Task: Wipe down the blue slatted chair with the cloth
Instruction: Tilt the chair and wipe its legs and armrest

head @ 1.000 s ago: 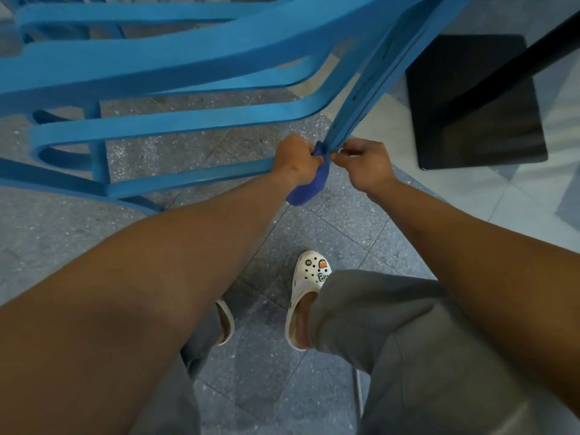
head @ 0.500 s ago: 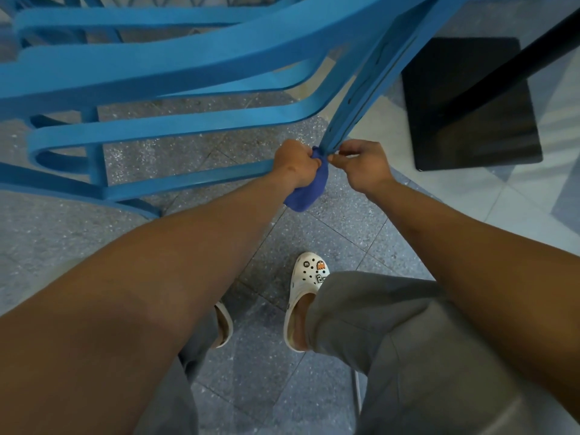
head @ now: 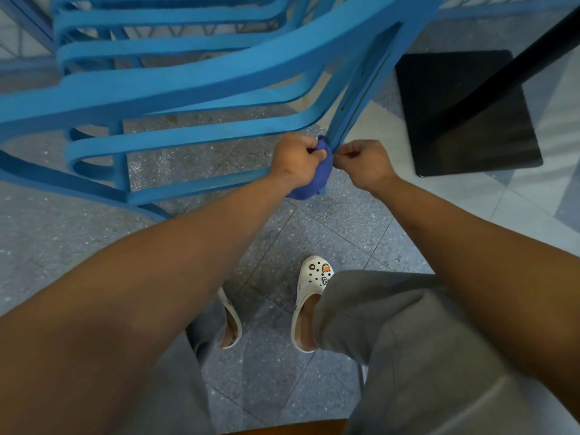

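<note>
The left hand (head: 295, 158) grips a bunched blue cloth (head: 314, 177) against the lower end of the blue chair (head: 194, 86) leg, just above the floor (head: 329, 224). The right hand (head: 364, 164) pinches the cloth's other side, fingers curled.

A bright blue chair of curved, slatted plastic (head: 175, 86) stands on the speckled grey floor, its rounded slats running left to right and one straight leg slanting down at right. A bunched, darker blue cloth (head: 317, 171) is wrapped against the lower part of that leg, its loose end hanging below.
</note>
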Demonstrator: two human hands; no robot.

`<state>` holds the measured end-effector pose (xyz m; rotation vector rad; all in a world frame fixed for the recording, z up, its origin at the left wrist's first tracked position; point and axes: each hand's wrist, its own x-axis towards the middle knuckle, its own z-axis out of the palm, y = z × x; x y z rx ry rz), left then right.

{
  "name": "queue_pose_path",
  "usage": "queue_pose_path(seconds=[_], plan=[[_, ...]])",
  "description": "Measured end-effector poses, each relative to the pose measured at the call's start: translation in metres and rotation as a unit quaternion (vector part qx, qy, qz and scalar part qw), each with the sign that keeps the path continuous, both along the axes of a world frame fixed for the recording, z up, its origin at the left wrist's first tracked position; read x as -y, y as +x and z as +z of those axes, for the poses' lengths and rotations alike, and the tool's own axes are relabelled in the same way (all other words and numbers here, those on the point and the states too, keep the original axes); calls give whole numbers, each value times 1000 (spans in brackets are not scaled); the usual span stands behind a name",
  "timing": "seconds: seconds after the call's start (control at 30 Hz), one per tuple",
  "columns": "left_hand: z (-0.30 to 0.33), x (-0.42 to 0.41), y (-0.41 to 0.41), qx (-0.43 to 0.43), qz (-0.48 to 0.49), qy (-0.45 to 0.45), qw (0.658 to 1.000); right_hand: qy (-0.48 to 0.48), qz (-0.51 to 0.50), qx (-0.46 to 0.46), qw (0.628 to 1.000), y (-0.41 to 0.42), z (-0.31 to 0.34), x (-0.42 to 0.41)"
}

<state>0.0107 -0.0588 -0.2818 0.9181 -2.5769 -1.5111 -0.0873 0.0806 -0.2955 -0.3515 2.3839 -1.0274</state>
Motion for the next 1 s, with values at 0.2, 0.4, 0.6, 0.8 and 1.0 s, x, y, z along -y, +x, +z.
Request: queue_pose_path(seconds=[0.2, 0.4, 0.6, 0.8, 1.0], plan=[[-5, -4, -3, 30, 8, -19, 999, 13, 16, 13, 1000, -2, -1, -3], [6, -6, 3, -9, 18, -1, 1000, 23, 38, 11, 999, -5, 8, -1], [24, -4, 5, -45, 6, 5, 999, 83, 80, 104, 988, -2, 30, -6], [46, 1, 7, -75, -21, 3, 997, 169, 133, 38, 976, -6, 95, -21], [63, 1, 8, -96, -26, 2, 995, -10, 23, -117, 993, 17, 148, -31]])
